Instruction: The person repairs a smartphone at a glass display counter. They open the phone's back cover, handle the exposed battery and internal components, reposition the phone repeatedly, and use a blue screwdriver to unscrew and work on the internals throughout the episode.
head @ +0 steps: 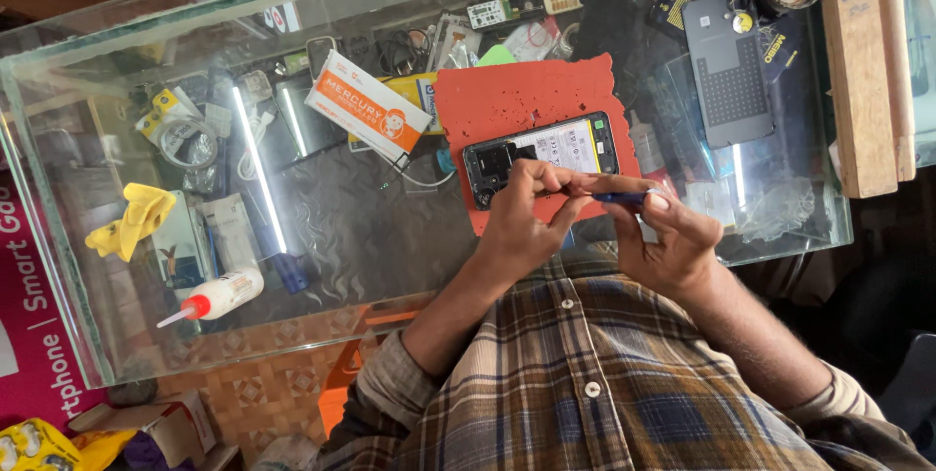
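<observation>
An opened smartphone (551, 151) with its back cover off lies on a red work mat (526, 100) on a glass counter (341, 237). My left hand (526, 217) rests on the phone's near edge, its fingers pinched together over the phone and against the tip of a small blue tool (620, 197). My right hand (668, 237) grips that tool by its handle just right of the phone. The tool lies roughly level, pointing at my left fingertips. I cannot tell whether anything small sits between the fingers.
A white and orange box (368, 105) lies left of the mat. A glue bottle (216, 295) and a yellow cloth (132, 220) are at the left. A grey phone back cover (726, 66), several small phones and parts crowd the far side. A wooden block (858, 71) stands right.
</observation>
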A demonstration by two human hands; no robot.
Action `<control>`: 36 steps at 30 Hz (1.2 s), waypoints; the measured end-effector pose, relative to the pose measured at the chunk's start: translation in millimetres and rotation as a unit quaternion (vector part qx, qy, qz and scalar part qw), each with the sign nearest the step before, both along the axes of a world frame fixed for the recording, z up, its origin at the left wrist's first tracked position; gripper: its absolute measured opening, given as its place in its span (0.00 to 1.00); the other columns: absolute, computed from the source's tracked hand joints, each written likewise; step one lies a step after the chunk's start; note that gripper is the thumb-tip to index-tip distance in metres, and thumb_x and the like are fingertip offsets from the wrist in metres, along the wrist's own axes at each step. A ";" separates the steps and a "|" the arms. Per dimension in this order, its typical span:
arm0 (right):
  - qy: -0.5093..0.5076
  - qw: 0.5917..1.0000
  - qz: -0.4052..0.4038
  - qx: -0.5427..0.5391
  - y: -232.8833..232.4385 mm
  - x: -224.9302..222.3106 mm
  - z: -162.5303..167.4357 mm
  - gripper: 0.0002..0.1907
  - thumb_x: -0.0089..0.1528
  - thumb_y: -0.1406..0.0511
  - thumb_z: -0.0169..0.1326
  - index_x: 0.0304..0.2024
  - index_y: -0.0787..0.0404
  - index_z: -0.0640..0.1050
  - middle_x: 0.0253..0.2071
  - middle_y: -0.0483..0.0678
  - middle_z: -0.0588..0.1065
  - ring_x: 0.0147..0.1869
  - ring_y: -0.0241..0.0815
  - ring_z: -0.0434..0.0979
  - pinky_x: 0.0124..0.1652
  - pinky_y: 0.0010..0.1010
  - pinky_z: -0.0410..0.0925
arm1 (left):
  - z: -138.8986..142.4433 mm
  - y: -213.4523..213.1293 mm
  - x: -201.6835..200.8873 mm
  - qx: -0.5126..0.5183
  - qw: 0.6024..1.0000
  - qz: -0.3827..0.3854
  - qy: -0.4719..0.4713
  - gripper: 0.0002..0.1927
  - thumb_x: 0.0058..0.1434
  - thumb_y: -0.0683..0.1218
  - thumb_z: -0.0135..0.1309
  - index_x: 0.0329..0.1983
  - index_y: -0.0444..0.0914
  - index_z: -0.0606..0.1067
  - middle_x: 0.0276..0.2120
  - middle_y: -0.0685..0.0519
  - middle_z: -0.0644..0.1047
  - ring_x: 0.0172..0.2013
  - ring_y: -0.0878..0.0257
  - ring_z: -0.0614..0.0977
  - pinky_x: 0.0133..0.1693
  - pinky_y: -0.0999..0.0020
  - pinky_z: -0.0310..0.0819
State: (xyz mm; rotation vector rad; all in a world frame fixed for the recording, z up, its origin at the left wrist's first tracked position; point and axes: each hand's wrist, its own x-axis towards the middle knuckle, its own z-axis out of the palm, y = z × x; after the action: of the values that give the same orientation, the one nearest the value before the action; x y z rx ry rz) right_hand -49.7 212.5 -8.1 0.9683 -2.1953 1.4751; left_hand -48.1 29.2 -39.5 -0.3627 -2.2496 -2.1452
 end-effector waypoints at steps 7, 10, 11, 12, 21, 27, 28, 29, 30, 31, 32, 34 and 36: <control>0.019 0.998 -0.053 0.041 13.8 -11.3 -13.1 0.33 0.67 0.86 0.45 0.64 0.55 0.50 0.51 0.70 0.73 0.56 0.63 0.82 0.53 0.47 0.79 | -2.2 12.4 -22.5 -0.156 0.981 -0.033 0.110 0.22 0.60 0.33 0.59 0.52 0.36 0.62 0.49 0.47 0.76 0.61 0.49 0.73 0.65 0.43 0.55; -0.013 0.998 -0.059 0.033 19.0 -10.6 -20.6 0.32 0.67 0.87 0.42 0.64 0.56 0.49 0.53 0.71 0.72 0.57 0.64 0.81 0.54 0.46 0.79 | -2.6 17.7 -25.0 -0.201 0.968 -0.064 0.134 0.23 0.59 0.30 0.53 0.53 0.34 0.59 0.50 0.50 0.76 0.69 0.48 0.67 0.71 0.28 0.36; -0.021 0.998 -0.059 0.026 20.0 -10.0 -23.4 0.32 0.67 0.87 0.42 0.64 0.56 0.49 0.53 0.71 0.72 0.58 0.64 0.81 0.54 0.46 0.79 | -2.7 18.4 -25.4 -0.211 0.965 -0.073 0.139 0.23 0.58 0.30 0.53 0.53 0.33 0.59 0.49 0.51 0.77 0.70 0.47 0.67 0.71 0.25 0.33; -0.030 0.998 -0.059 0.018 20.7 -9.1 -26.4 0.32 0.67 0.87 0.42 0.64 0.56 0.49 0.53 0.71 0.72 0.58 0.64 0.81 0.54 0.45 0.79 | -2.8 18.9 -25.6 -0.220 0.961 -0.083 0.144 0.23 0.57 0.29 0.52 0.52 0.33 0.58 0.49 0.51 0.77 0.70 0.47 0.66 0.70 0.21 0.31; -0.042 0.997 -0.057 -0.005 22.0 -6.1 -44.8 0.33 0.66 0.88 0.42 0.63 0.55 0.50 0.53 0.70 0.72 0.57 0.63 0.81 0.53 0.43 0.78 | -3.6 18.5 -26.5 -0.237 0.960 -0.094 0.119 0.25 0.49 0.26 0.47 0.50 0.33 0.60 0.46 0.49 0.78 0.70 0.46 0.66 0.70 0.22 0.29; -0.056 0.995 -0.077 -0.004 19.4 -5.5 -43.2 0.33 0.67 0.88 0.44 0.63 0.56 0.49 0.52 0.68 0.73 0.57 0.60 0.82 0.53 0.42 0.79 | -7.2 18.5 -25.6 -0.234 0.961 -0.078 0.128 0.23 0.54 0.28 0.51 0.50 0.34 0.59 0.47 0.49 0.76 0.70 0.47 0.68 0.72 0.23 0.31; -0.054 0.996 -0.076 -0.003 18.7 -5.6 -41.9 0.33 0.67 0.88 0.44 0.63 0.55 0.49 0.52 0.69 0.73 0.57 0.60 0.82 0.54 0.43 0.79 | -7.4 18.7 -24.8 -0.232 0.962 -0.070 0.128 0.22 0.56 0.29 0.52 0.51 0.34 0.59 0.48 0.49 0.75 0.70 0.48 0.68 0.72 0.24 0.33; -0.052 0.996 -0.075 -0.002 18.5 -5.8 -40.0 0.33 0.67 0.87 0.43 0.63 0.55 0.49 0.52 0.69 0.73 0.57 0.61 0.82 0.54 0.43 0.78 | -7.4 19.6 -24.3 -0.230 0.963 -0.062 0.127 0.22 0.58 0.30 0.52 0.52 0.34 0.60 0.49 0.49 0.74 0.70 0.48 0.68 0.73 0.25 0.34; -0.049 0.996 -0.073 -0.001 18.6 -6.2 -38.0 0.33 0.67 0.87 0.43 0.63 0.55 0.49 0.53 0.70 0.72 0.58 0.61 0.81 0.55 0.44 0.78 | -7.4 20.2 -24.0 -0.227 0.964 -0.055 0.127 0.21 0.60 0.32 0.52 0.53 0.34 0.60 0.50 0.49 0.72 0.70 0.49 0.69 0.73 0.26 0.36; -0.047 0.996 -0.073 0.005 18.8 -7.0 -35.7 0.33 0.67 0.87 0.43 0.63 0.54 0.48 0.53 0.70 0.73 0.58 0.61 0.81 0.55 0.44 0.78 | -7.1 19.4 -24.2 -0.222 0.966 -0.048 0.124 0.20 0.61 0.33 0.53 0.53 0.36 0.61 0.51 0.50 0.73 0.69 0.50 0.69 0.74 0.28 0.38; -0.044 0.996 -0.073 0.010 19.2 -7.7 -33.5 0.33 0.67 0.87 0.43 0.62 0.53 0.48 0.53 0.70 0.73 0.57 0.61 0.81 0.54 0.43 0.78 | -6.8 18.2 -24.3 -0.216 0.968 -0.041 0.121 0.19 0.62 0.34 0.53 0.54 0.37 0.63 0.53 0.51 0.73 0.69 0.50 0.70 0.74 0.29 0.40; -0.040 0.996 -0.077 0.019 19.3 -8.4 -29.6 0.33 0.67 0.87 0.43 0.62 0.53 0.48 0.53 0.70 0.73 0.57 0.61 0.82 0.53 0.42 0.79 | -6.5 16.8 -25.7 -0.212 0.969 -0.033 0.126 0.16 0.65 0.38 0.54 0.54 0.38 0.66 0.55 0.52 0.73 0.67 0.50 0.70 0.74 0.32 0.42; -0.037 0.995 -0.086 0.027 18.5 -9.2 -26.7 0.33 0.68 0.86 0.43 0.62 0.53 0.47 0.53 0.71 0.73 0.56 0.61 0.82 0.53 0.42 0.79 | -6.6 15.8 -29.4 -0.215 0.966 -0.030 0.143 0.14 0.68 0.44 0.57 0.53 0.37 0.69 0.55 0.51 0.72 0.67 0.49 0.69 0.73 0.33 0.44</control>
State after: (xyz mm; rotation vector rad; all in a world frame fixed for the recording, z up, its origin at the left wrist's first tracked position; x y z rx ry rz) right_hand -58.9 231.0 -34.8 0.7312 -2.3167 1.4001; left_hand -77.5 45.0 -46.2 -0.7025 -2.5301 -1.4822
